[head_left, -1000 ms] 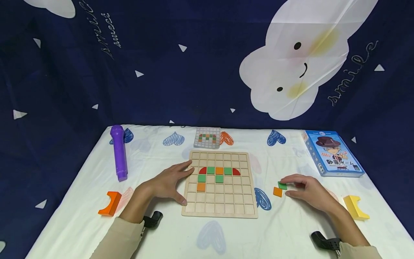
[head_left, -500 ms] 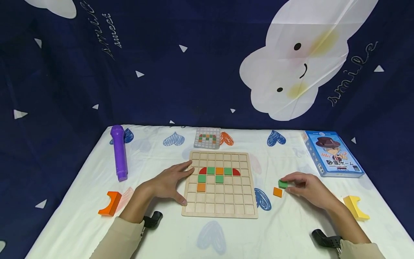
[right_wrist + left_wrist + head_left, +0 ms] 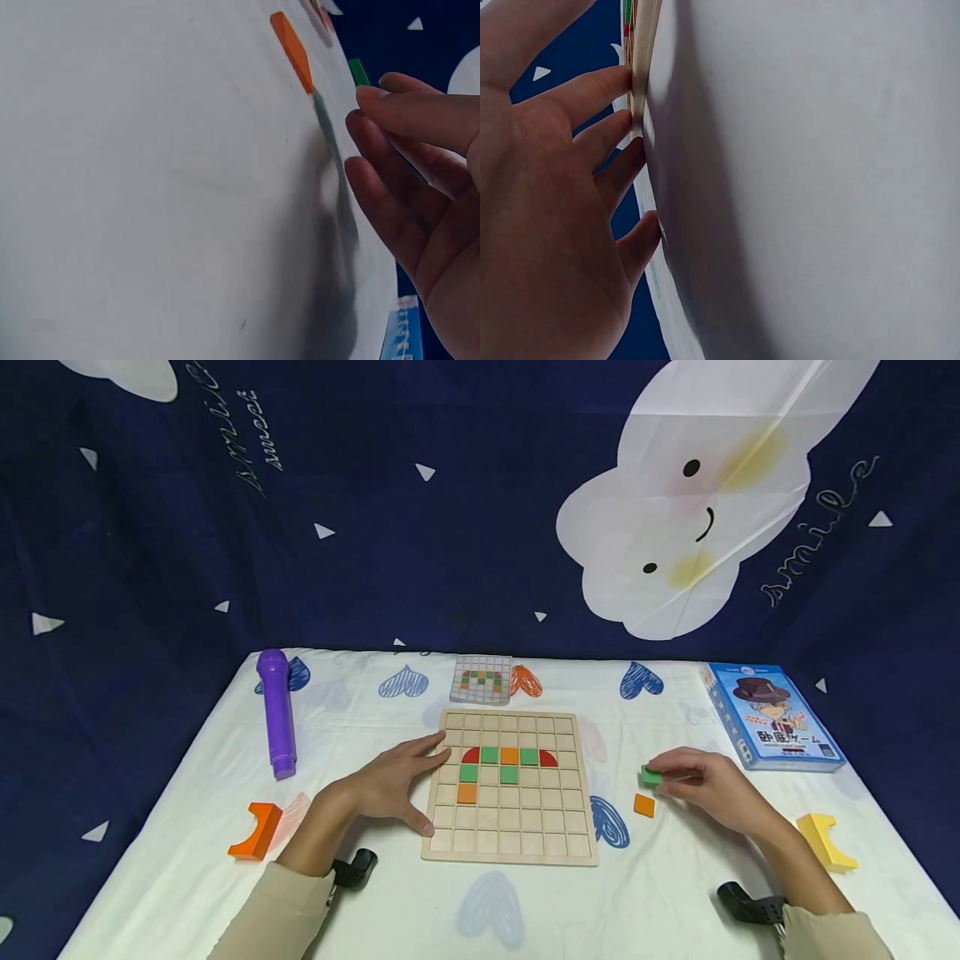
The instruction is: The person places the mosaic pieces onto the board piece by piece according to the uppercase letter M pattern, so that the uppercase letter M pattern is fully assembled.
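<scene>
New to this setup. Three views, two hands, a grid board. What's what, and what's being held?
No machine here: a person works with bare hands and wears three cameras. The wide picture comes from the head, looking down at a table. The two close pictures come from the wrists, each looking along its own hand.

The left hand lies flat, fingers against the left edge of the wooden board, which carries green, orange and red tiles. The right hand pinches a green tile just above the cloth; an orange tile lies beside it.

Also there: a pattern card, a purple tube, a blue box, an orange block and a yellow block.
</scene>
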Demonstrator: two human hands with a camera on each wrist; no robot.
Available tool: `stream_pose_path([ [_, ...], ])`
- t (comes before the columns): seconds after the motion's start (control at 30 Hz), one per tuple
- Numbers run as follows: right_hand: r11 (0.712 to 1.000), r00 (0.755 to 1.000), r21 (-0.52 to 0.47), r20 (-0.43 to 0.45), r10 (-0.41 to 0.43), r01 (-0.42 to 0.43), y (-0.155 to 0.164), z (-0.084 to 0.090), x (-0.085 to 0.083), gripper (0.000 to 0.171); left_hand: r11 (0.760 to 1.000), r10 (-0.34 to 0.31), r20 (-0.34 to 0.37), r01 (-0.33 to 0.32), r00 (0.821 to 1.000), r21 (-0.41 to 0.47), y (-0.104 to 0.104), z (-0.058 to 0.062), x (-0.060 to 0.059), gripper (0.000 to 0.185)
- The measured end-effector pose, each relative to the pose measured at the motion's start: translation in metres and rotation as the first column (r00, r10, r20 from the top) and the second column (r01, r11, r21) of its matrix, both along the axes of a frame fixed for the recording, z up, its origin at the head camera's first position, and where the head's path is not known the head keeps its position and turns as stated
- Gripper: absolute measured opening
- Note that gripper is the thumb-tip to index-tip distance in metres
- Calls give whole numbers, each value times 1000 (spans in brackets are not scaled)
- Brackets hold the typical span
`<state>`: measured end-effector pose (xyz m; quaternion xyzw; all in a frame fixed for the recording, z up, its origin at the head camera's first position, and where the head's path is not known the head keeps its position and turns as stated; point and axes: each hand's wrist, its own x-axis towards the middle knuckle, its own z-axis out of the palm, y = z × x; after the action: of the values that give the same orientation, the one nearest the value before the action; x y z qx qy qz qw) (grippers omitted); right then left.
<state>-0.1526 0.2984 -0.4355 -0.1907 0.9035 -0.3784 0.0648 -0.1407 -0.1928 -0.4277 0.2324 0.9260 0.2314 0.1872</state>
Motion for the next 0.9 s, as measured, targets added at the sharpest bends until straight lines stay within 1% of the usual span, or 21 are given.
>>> stream_pose_path([
  [0.2,1000,999,-11,-33,20,-20,-12,-1,-5,24,1000,6,2,-6,1000,4,0,0,0,115],
  [0.43,995,998,-71,4,70,-70,-35,-2,-9,21,1000,11,2,-11,1000,-2,0,0,0,115],
  [0.67,995,997,-55,-12,80,-81,-53,-4,-14,21,1000,13,7,-13,1000,2,0,-1,0,116],
  [0.9,993,995,-68,18,98,-97,-69,-5,-19,23,1000,10,4,-10,1000,-1,0,-1,0,116],
])
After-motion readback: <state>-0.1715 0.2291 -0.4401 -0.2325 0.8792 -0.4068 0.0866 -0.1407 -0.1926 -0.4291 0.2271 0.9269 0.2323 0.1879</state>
